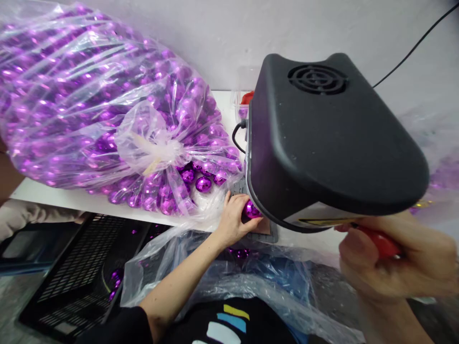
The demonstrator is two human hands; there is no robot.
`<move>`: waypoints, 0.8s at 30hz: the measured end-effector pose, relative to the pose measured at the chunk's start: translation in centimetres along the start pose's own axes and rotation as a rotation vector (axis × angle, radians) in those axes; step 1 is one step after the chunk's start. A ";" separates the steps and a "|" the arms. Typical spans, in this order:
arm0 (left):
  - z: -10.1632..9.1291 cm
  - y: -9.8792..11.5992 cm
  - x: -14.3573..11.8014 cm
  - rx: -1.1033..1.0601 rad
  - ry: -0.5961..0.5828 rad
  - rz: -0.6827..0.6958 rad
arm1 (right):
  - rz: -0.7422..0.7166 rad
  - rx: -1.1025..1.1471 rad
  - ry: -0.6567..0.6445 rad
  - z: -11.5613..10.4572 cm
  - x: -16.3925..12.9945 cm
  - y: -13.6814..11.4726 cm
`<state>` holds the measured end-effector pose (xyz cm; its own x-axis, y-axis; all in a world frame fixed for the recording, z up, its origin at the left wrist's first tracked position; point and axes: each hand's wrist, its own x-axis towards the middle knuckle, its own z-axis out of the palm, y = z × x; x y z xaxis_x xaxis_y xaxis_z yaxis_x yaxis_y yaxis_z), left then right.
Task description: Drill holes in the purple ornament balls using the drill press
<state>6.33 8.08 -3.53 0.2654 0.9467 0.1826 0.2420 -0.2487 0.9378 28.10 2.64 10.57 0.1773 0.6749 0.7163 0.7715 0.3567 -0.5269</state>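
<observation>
My left hand [234, 217] grips a shiny purple ball [251, 209] and holds it under the black housing of a bench machine [322, 138], on a small metal base plate [268, 231]. My right hand [398, 260] is closed around a red handle [380, 243] at the machine's lower right. A large clear plastic bag [89, 100] stuffed with several purple balls lies on the white table [53, 196] to the left, its mouth open towards my left hand.
A black perforated crate [79, 272] sits below the table edge at left. A clear bag [251, 282] with a few purple balls hangs in front of me. A black cable [412, 50] runs up the wall. A red object [246, 98] stands behind the machine.
</observation>
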 end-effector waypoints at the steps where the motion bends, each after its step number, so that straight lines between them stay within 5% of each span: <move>1: 0.0 0.0 0.0 0.049 -0.012 0.019 | -0.072 -0.017 -0.004 -0.2 -0.1 0.0; 6: 0.1 -0.7 0.2 0.123 -0.046 0.041 | -0.214 -0.072 -0.196 -0.4 -0.3 -0.6; 10: 0.3 -1.4 0.1 0.093 -0.050 0.036 | -0.311 -0.157 -0.230 -0.1 -0.8 -1.0; 24: 0.4 -1.7 0.1 0.093 -0.060 0.020 | -0.342 -0.187 -0.122 1.3 -2.2 -0.3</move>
<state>6.28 8.50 -5.19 0.3259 0.9281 0.1802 0.3206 -0.2878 0.9024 26.71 1.89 8.60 -0.1735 0.6135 0.7704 0.8733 0.4575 -0.1677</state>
